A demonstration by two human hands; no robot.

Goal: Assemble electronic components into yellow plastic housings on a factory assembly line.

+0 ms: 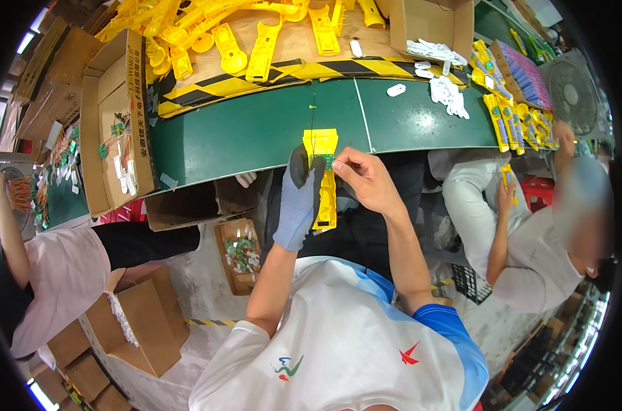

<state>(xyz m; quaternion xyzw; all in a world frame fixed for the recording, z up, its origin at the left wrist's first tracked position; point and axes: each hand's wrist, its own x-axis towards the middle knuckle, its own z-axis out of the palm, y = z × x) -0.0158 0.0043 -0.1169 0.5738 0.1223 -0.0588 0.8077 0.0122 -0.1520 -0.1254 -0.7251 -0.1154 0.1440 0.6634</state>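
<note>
Head view: we see the thumb and index finger of the bare right hand (371, 181) bent toward each other at the edge of a small, flat green circuit board (328, 162); we cannot tell whether they grip it. The left hand (301, 195), in a knitted grey-blue glove with dark coating, has its fingers clamped on a long, trough-shaped yellow plastic housing (326, 209), the board at its middle. We find this housing at the near edge of the smooth green table (256, 128), its lower end over the lap. Beyond are diagonally striped black-and-yellow tape (239, 87), glossy yellow plastic shells (262, 51) and, rightward, rounded white plastic pieces (448, 97).
</note>
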